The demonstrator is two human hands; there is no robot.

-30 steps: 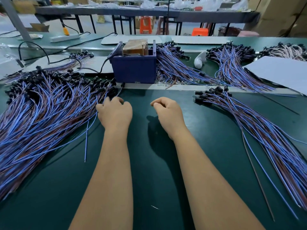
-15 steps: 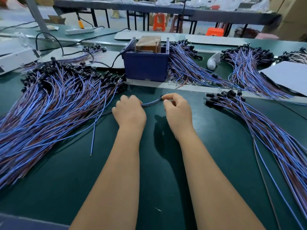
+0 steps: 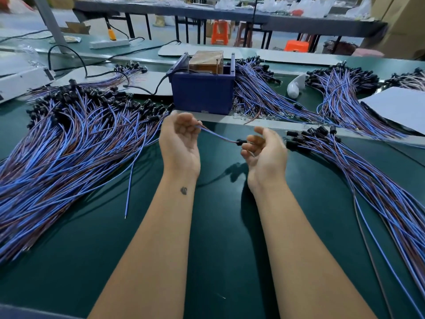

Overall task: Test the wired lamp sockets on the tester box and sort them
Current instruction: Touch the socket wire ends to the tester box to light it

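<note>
One wired socket is held above the mat before the tester box, wire pinched by the left hand, socket end by the right hand; slack fingers could drop it among untested piles.

orange stools, power strip — background
</note>
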